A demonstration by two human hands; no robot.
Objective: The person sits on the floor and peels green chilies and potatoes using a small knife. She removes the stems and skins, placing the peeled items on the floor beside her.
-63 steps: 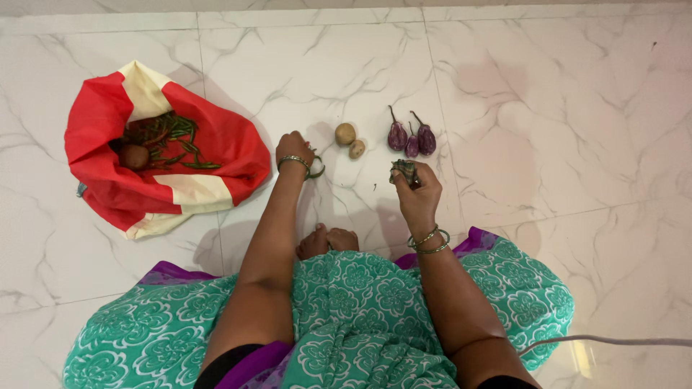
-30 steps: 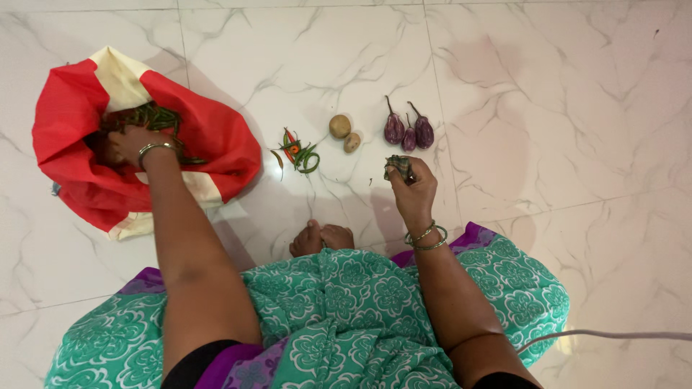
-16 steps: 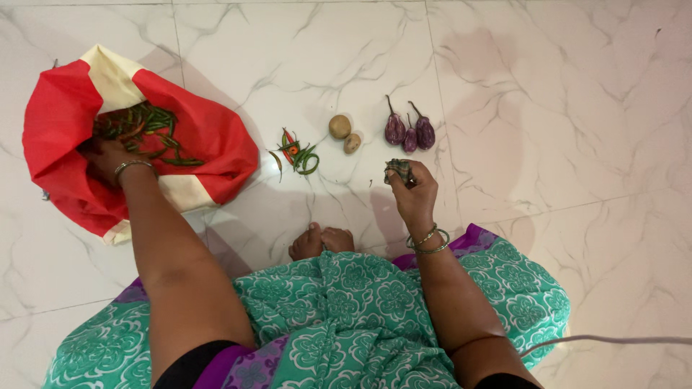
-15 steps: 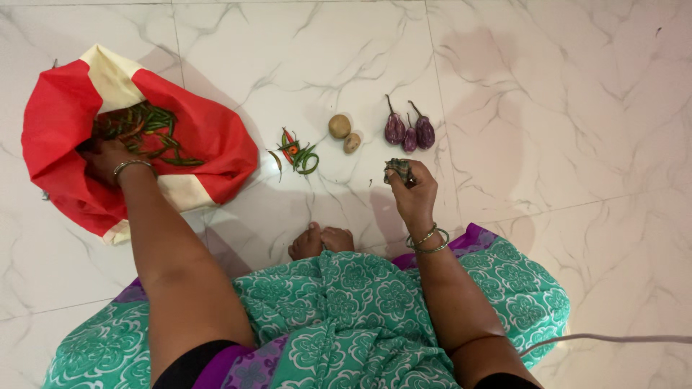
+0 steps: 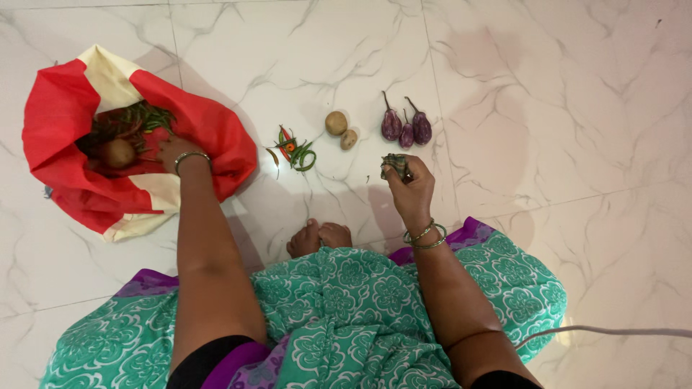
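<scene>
Right hand (image 5: 411, 189) raised above the floor, fingers pinched shut around a small crumpled dark-green wad (image 5: 395, 166); soft, wrinkled, cloth or plastic, cannot tell which. Two thin bangles (image 5: 425, 236) on that wrist, one gold-toned, one green.

Left hand (image 5: 175, 150) inside the mouth of the red bag (image 5: 209, 130), palm down on the bag's inner wall, just right of the vegetables in it. Fingers are bent under the hand and hidden; cannot tell whether they grip anything. One metal bangle on the left wrist.

Bag: limp fabric, red with cream panels, slumped open on the floor at the person's left. Inside it a loose tangle of slim green chillies (image 5: 137, 119) and one round brown potato (image 5: 117, 153), dull-skinned, near the left hand but not touching it.

On the floor between the two hands, counted left to right:
- one small heap of chillies (image 5: 291, 153), curved, glossy, mostly green with one red-orange; number in the heap unclear.
- two small potatoes (image 5: 340, 128), tan, rounded, touching, the far one larger.
- three small aubergines (image 5: 404, 128), purple, glossy, teardrop-shaped, stems pointing away, set side by side; middle one smallest.

Floor (image 5: 562, 108): polished white marble tiles with grey veins.

Person sits low, green patterned cloth with purple border over the knees; toes (image 5: 319, 236) show at its edge. A pale cable (image 5: 613, 331) lies at lower right.
</scene>
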